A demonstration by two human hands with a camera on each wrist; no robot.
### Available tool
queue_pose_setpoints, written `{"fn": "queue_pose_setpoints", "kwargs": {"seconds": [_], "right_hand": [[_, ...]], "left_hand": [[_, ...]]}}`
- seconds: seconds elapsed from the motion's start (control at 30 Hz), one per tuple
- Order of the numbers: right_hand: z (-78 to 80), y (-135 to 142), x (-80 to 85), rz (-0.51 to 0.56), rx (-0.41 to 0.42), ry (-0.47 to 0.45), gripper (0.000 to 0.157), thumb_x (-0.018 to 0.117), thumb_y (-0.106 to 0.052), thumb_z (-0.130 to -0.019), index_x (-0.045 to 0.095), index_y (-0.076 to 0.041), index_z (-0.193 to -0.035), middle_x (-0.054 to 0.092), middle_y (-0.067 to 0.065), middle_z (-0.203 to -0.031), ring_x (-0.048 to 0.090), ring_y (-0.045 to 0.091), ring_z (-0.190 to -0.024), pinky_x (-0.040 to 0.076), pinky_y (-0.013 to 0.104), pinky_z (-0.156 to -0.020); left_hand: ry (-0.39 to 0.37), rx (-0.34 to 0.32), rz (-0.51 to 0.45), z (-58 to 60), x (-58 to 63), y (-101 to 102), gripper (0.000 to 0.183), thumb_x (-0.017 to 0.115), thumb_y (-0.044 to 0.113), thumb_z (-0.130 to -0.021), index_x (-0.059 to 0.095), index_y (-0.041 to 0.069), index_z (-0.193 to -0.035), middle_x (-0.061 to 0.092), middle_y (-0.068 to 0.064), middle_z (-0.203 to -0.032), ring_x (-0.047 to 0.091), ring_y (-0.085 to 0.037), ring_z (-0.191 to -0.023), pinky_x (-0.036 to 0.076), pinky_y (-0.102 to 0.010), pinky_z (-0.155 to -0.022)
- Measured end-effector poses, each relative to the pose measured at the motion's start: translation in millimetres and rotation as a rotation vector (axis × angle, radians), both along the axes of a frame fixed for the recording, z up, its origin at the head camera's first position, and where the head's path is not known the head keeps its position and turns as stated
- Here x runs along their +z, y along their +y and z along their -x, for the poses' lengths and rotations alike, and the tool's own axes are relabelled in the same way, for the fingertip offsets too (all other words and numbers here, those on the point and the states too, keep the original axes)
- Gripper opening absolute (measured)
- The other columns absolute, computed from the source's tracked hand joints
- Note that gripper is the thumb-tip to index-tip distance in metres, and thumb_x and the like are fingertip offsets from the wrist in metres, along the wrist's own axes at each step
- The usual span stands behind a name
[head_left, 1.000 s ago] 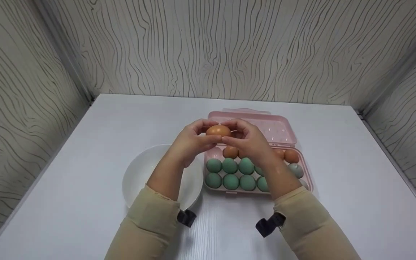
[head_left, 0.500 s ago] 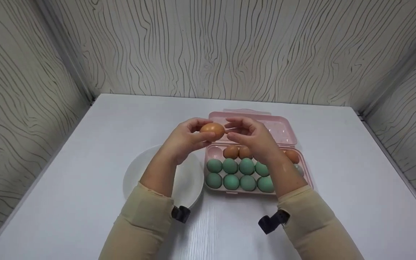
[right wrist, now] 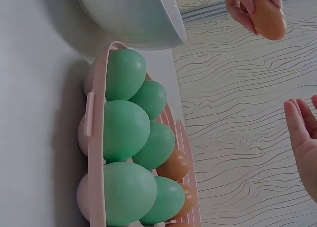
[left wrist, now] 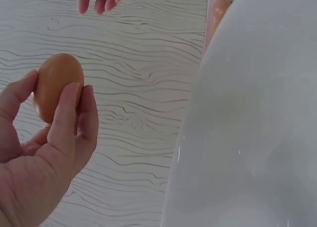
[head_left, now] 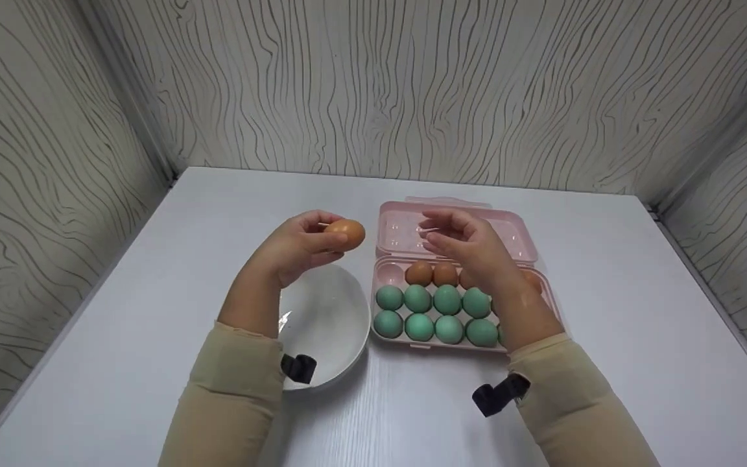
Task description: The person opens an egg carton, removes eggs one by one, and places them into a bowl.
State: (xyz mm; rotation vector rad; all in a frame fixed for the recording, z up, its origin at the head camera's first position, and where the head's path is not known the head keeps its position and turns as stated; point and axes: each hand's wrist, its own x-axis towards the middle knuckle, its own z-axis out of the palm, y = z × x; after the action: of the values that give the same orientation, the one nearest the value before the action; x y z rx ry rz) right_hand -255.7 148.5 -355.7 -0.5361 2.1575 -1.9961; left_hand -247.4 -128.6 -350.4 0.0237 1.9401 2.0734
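A brown egg [head_left: 346, 234] is pinched between the thumb and fingers of my left hand [head_left: 299, 245], raised above the back of the white bowl [head_left: 328, 324]. The left wrist view shows that egg [left wrist: 58, 87] held by its sides. My right hand [head_left: 467, 243] hovers over the pink egg carton [head_left: 391, 275] with its fingers relaxed and nothing in them. In the carton, green eggs [head_left: 447, 299] fill the front rows and brown eggs [head_left: 419, 273] stand in the back row. The back-left cup holds no egg. My right forearm hides part of the carton's right side.
The carton's pink lid [head_left: 406, 227] lies folded back behind it. The bowl stands just left of the carton on a white table [head_left: 626, 292]. Wood-patterned panels [head_left: 380, 84] enclose the back and both sides.
Both hands were at the brown egg a second ago. The right hand let go and drew back to the right, while my left hand carried the egg leftward, toward the bowl's side.
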Motion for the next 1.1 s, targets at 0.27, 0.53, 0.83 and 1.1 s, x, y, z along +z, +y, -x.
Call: {"fn": "queue_pose_setpoints", "kwargs": {"seconds": [0.27,0.53,0.83,1.1], "right_hand": [[6.5,16,-6.2,-0.046,-0.048,0.002,0.043,0.064,-0.021,-0.086,0.051,-0.007,-0.125,0.05,0.015,-0.119,0.054,0.027,-0.11,0.046,0.033,-0.091],[10.9,23,-10.8,-0.046,-0.068,-0.021,0.045,0.063,-0.023,-0.087,0.05,-0.005,-0.126,0.048,0.018,-0.121,0.051,0.03,-0.111,0.044,0.036,-0.093],[13.6,29,-19.1,-0.037,-0.08,-0.02,0.045,0.063,-0.021,-0.087,0.049,-0.003,-0.125,0.05,0.016,-0.117,0.054,0.025,-0.108,0.048,0.027,-0.088],[13.4,31,-25.0,-0.052,-0.08,-0.011,0.043,0.062,-0.019,-0.088,0.049,-0.002,-0.126,0.05,0.019,-0.119,0.056,0.02,-0.105,0.045,0.034,-0.093]], "left_hand": [[-0.185,-0.072,0.114,5.2,-29.0,-31,0.044,0.078,0.014,-0.071,0.057,0.003,-0.109,0.058,-0.014,-0.11,0.061,-0.023,-0.094,0.051,-0.033,-0.084],[-0.279,-0.076,0.179,5.0,-43.4,-40,0.043,0.079,0.012,-0.07,0.061,0.004,-0.107,0.059,-0.014,-0.11,0.061,-0.024,-0.095,0.052,-0.032,-0.081],[-0.356,-0.089,0.258,5.2,-56.4,-38,0.04,0.078,0.008,-0.07,0.06,0.001,-0.105,0.059,-0.013,-0.107,0.061,-0.023,-0.091,0.052,-0.032,-0.079],[-0.416,-0.121,0.371,8.1,-67.2,-36,0.032,0.077,0.01,-0.071,0.059,0.003,-0.096,0.062,-0.01,-0.097,0.06,-0.02,-0.084,0.051,-0.03,-0.078]]}}
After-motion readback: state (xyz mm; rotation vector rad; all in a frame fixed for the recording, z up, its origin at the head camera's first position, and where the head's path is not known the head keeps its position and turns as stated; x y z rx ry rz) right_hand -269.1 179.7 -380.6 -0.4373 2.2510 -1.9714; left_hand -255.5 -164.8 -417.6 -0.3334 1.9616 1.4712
